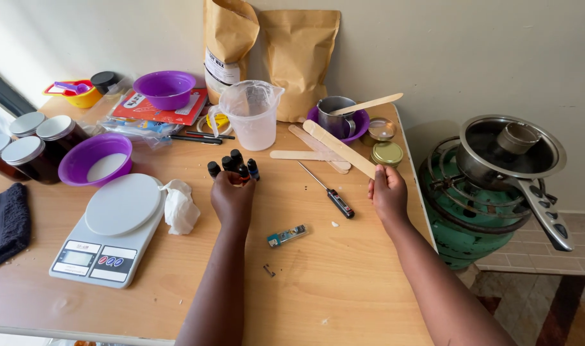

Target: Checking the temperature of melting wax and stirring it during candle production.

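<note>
Your left hand (pixel 231 197) is closed round four small dark bottles (pixel 233 165), just right of the white scale (pixel 110 227) on the desk (pixel 344 282). Your right hand (pixel 387 192) grips one long wooden stick (pixel 338 148), right of the scale; two more sticks (pixel 308 154) lie beside it.
</note>
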